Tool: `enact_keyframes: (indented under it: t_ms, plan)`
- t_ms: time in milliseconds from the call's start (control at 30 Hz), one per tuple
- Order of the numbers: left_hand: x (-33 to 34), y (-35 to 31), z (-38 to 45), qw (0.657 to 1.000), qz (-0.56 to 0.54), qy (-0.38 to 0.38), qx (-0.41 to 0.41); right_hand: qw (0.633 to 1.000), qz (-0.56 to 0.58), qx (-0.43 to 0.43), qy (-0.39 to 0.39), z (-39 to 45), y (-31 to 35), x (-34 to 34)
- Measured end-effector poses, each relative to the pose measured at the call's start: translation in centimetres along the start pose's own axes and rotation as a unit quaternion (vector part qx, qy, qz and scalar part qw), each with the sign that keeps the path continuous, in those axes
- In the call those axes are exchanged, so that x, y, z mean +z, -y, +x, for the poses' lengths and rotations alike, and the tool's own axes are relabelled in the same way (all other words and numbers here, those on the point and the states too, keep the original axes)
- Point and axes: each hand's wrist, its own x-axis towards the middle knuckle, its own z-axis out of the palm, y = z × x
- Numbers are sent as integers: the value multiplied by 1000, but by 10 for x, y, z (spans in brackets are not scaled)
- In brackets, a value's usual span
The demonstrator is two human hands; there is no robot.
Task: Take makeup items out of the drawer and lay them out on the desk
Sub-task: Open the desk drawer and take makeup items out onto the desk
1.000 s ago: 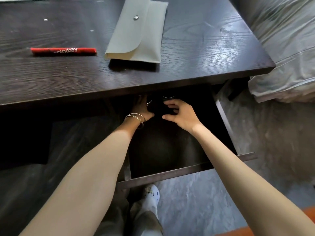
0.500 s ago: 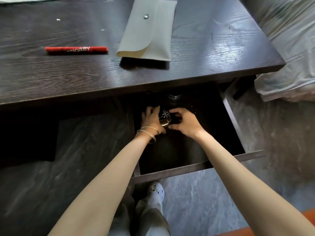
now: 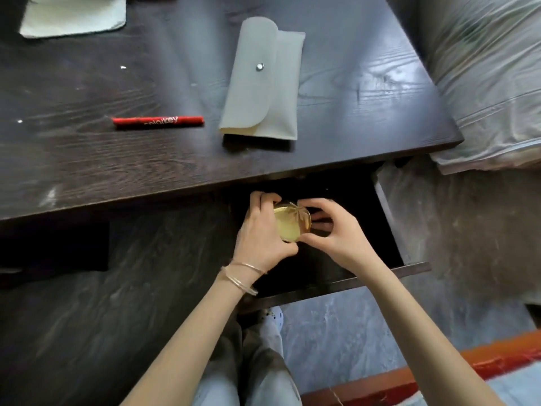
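A round gold compact [image 3: 291,225] is held over the open drawer [image 3: 389,218], gripped by the curled fingers of the left hand [image 3: 260,238] on one rim and pinched by those of the right hand [image 3: 336,235] on the other. It is judged light, rigid and slippery; hold is best taken at the edges. Beyond the fingers, on the dark wooden bench [image 3: 366,112], a red pen [image 3: 158,122] and a grey pouch [image 3: 260,92] are laid. A bed [image 3: 486,77] stands further right.

One head-worn view — looking steeply down, close over the desk [image 3: 351,118] edge and open drawer [image 3: 389,227].
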Motion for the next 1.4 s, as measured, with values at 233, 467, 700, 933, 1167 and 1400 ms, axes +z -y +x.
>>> enact_keyframes:
  t_ms: [233,467,700,933,1167,1400]
  plan:
    - [-119,-23,-21,996,-38,-81,22,994,-21,-97,46,10,117,-11]
    - [-197,19,47,987,50,-152,-23,990,-34,-136,33,107,179,37]
    - [-217,46,110,986,58,-128,-90,987,-96,-129,0,183,192,72]
    - [-210,54,123,989,43,-92,-111,990,-104,-99,4,195,184,77]
    - [-188,16,65,974,-37,-221,-33,995,-50,-86,20,136,191,39]
    - [-96,-38,-12,951,-130,-275,-61,998,15,-46,43,34,131,-29]
